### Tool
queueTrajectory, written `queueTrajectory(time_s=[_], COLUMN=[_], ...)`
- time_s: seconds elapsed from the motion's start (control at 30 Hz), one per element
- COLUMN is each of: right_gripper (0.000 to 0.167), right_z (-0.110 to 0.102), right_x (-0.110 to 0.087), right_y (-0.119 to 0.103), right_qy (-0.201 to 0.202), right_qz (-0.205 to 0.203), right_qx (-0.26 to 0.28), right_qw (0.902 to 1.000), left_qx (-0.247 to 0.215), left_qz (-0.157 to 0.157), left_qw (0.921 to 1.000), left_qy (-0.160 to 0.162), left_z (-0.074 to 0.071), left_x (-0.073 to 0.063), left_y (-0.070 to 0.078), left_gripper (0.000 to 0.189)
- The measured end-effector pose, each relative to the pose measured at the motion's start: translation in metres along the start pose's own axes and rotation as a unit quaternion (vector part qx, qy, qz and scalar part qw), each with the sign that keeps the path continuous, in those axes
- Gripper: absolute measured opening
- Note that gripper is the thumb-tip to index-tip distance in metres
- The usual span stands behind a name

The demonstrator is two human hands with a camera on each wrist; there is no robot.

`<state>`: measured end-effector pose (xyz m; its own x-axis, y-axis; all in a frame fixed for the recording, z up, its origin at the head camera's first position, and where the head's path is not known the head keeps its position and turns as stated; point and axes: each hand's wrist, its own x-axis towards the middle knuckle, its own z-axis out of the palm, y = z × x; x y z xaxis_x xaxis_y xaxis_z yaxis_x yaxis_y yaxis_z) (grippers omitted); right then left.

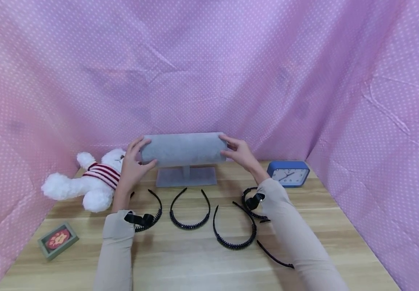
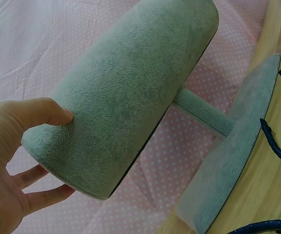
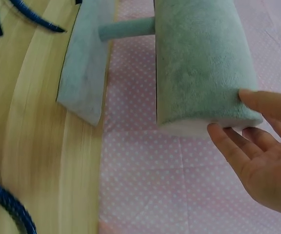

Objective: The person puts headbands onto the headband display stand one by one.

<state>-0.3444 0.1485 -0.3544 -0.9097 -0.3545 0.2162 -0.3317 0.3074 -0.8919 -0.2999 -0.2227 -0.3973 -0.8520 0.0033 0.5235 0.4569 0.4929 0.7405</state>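
Note:
A grey plush T-shaped display stand (image 1: pixel 185 148), with a thick horizontal roll on a short post and a flat rectangular base (image 1: pixel 169 179), stands at the back of the table. My left hand (image 1: pixel 133 165) grips the roll's left end; in the left wrist view its thumb (image 2: pixel 57 113) presses the plush while other fingers reach round the end. At the opposite end, my right hand (image 1: pixel 243 154) holds the roll between thumb and fingers, as the right wrist view shows with the fingertips (image 3: pixel 217 134) against the end face.
Several black beaded headbands, including one in the middle (image 1: pixel 189 227) and one nearer (image 1: pixel 235 245), lie before the stand. A white teddy bear (image 1: pixel 98 184) in a striped top lies left, above a small green frame (image 1: pixel 58 240). A blue clock (image 1: pixel 288 173) stands right. Pink dotted cloth (image 1: pixel 202 72) surrounds the wooden table (image 1: pixel 173 262).

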Motion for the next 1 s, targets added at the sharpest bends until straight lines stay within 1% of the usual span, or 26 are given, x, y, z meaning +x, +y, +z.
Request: queueTrajectory(time_s=[0.13, 0.23, 0.4, 0.47, 0.53, 0.63, 0.7, 0.77, 0.9, 0.97, 1.0], right_gripper=[0.067, 0.072, 0.079, 0.078, 0.074, 0.063, 0.055, 0.045, 0.03, 0.023, 0.021], right_z=[-0.006, -0.013, -0.025, -0.03, -0.037, -0.046, -0.051, -0.056, -0.065, -0.069, -0.071], right_x=[0.002, 0.003, -0.004, -0.01, -0.017, -0.031, -0.042, -0.055, -0.082, -0.095, -0.101], right_y=[-0.003, -0.005, -0.01, -0.011, -0.011, -0.009, -0.006, -0.001, 0.015, 0.024, 0.027], right_qy=[-0.048, -0.081, -0.112, -0.124, -0.134, -0.151, -0.172, -0.194, -0.241, -0.253, -0.26], right_qz=[-0.011, -0.014, -0.014, -0.021, -0.024, -0.024, -0.022, -0.031, -0.063, -0.075, -0.078], right_qx=[-0.018, -0.034, -0.066, -0.087, -0.12, -0.181, -0.218, -0.248, -0.285, -0.302, -0.306], right_qw=[0.9986, 0.9961, 0.9914, 0.9882, 0.9835, 0.9714, 0.9605, 0.9485, 0.9257, 0.9159, 0.9128], left_qx=[0.006, 0.009, 0.007, 0.006, 0.006, 0.01, 0.011, 0.013, 0.015, 0.017, 0.019], left_qz=[0.014, 0.016, 0.014, 0.012, 0.01, 0.008, 0.008, 0.008, 0.008, 0.009, 0.01], left_qw=[0.9999, 0.9998, 0.9999, 0.9999, 0.9999, 0.9999, 0.9999, 0.9999, 0.9999, 0.9998, 0.9998], left_qy=[0.007, 0.008, 0.002, -0.001, -0.004, -0.008, -0.008, -0.007, -0.002, 0.0, 0.0], left_z=[-0.001, -0.001, -0.002, -0.001, -0.001, -0.002, -0.002, -0.003, -0.006, -0.007, -0.008], left_x=[0.003, 0.005, 0.008, 0.009, 0.01, 0.012, 0.013, 0.014, 0.016, 0.017, 0.017], left_y=[0.0, -0.001, -0.001, 0.0, 0.0, 0.0, 0.0, 0.0, 0.0, 0.0, 0.0], left_gripper=[0.064, 0.064, 0.064, 0.064, 0.064, 0.064, 0.064, 0.064, 0.065, 0.065, 0.065])
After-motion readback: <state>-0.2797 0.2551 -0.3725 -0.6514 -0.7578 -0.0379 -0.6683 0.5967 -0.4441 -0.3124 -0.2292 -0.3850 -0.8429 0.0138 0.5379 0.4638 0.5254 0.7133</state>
